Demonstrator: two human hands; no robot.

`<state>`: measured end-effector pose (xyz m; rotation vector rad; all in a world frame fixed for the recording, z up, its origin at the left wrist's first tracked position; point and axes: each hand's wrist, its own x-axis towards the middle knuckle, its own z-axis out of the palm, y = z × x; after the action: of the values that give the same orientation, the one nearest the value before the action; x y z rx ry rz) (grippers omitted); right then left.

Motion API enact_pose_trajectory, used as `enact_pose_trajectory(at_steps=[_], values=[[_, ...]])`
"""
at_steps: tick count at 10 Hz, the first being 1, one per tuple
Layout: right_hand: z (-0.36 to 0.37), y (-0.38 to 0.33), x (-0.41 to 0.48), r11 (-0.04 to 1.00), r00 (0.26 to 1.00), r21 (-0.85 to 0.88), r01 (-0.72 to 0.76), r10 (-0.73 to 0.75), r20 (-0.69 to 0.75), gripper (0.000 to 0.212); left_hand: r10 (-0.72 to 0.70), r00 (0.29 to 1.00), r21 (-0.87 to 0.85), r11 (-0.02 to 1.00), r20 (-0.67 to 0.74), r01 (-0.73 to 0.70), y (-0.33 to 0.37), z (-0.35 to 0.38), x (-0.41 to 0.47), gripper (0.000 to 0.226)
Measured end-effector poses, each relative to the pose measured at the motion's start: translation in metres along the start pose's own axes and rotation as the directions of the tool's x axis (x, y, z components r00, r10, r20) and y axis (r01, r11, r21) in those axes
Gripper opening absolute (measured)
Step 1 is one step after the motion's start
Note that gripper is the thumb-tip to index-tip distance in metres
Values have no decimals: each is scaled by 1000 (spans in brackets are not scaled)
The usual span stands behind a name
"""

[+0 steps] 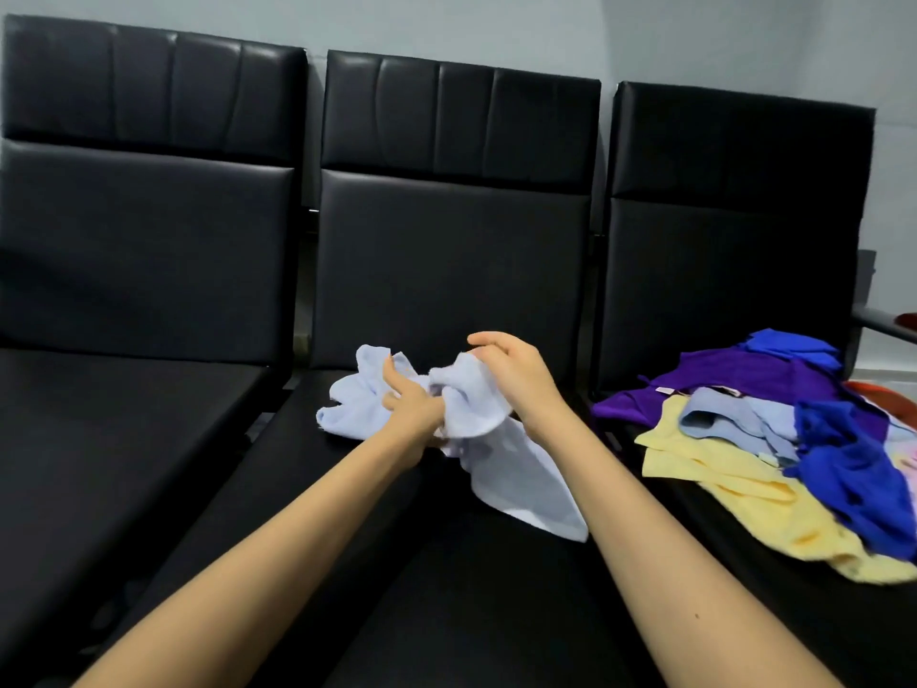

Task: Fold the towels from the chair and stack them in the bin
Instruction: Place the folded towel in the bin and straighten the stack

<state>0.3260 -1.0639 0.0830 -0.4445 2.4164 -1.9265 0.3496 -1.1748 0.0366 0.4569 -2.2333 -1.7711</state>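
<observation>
A pale blue towel [516, 469] lies bunched on the seat of the middle black chair [446, 588]. My left hand [409, 402] grips its crumpled middle. My right hand [511, 372] pinches a raised fold of the same towel just to the right. One corner of the towel trails toward me across the seat. On the right chair lies a loose pile of towels [794, 439]: purple, yellow, light blue and deep blue ones, overlapping. No bin is in view.
Three black padded chairs stand in a row against a grey wall; the left chair [124, 414] carries nothing. A red-orange object [888, 394] peeks out behind the pile at the far right edge.
</observation>
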Motion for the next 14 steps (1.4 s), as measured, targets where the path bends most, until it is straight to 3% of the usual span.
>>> enact_pose_trajectory(at_steps=[1, 2, 3, 4, 5, 6, 7, 8, 9, 10, 11, 12, 13, 14], values=[[0, 11, 2, 989, 993, 112, -93, 84, 86, 19, 498, 862, 335, 831, -93, -444, 2, -8, -2, 86], [1, 18, 5, 817, 962, 508, -272, 216, 167, 22, 742, 603, 432, 459, 294, -776, 4, -16, -1, 49], [2, 17, 5, 805, 975, 557, -207, 218, 48, 30, 600, 747, 273, 697, 286, -664, 8, -11, -5, 43], [16, 10, -13, 980, 996, 179, -85, 85, 10, 36, 300, 933, 34, 949, 201, -312, 10, -5, -3, 40], [24, 16, -20, 991, 997, -128, 45, -37, 63, 60, 3, 992, -215, 976, 126, 24, 14, -9, 1, 14], [28, 43, -24, 887, 983, -455, 78, 8, 183, 103, -242, 961, -469, 839, 137, 278, 21, -28, 7, 58], [28, 65, -25, 778, 989, -628, 24, 74, 129, 82, -98, 969, -544, 813, 227, 209, 25, -34, 10, 36], [13, 75, -25, 558, 994, -824, -101, 82, -66, 42, 5, 999, -332, 943, 31, 6, 28, -44, 9, 18], [-2, 72, -23, 540, 986, -826, -163, 114, -120, 39, 70, 974, -178, 978, -214, -110, 14, -57, 23, 21], [-13, 60, -19, 675, 971, -699, -237, 147, -187, 32, 144, 941, 185, 979, -307, -90, -8, -83, 32, 13], [-15, 54, -18, 827, 969, -516, -224, 135, -205, 25, 47, 990, 653, 756, -135, 53, -16, -82, 28, 35], [-14, 43, -17, 947, 986, -302, -106, 61, -155, 15, -54, 999, 938, 346, 5, 14, -11, -61, 16, 88], [-9, 36, -17, 953, 996, -300, -52, 28, -83, 10, -27, 947, 819, 510, 320, -262, -6, -39, 3, 108], [1, 27, -14, 862, 1000, -507, -12, 16, 3, 10, -132, 973, 753, 655, 192, -60, -2, -6, -8, 53]])
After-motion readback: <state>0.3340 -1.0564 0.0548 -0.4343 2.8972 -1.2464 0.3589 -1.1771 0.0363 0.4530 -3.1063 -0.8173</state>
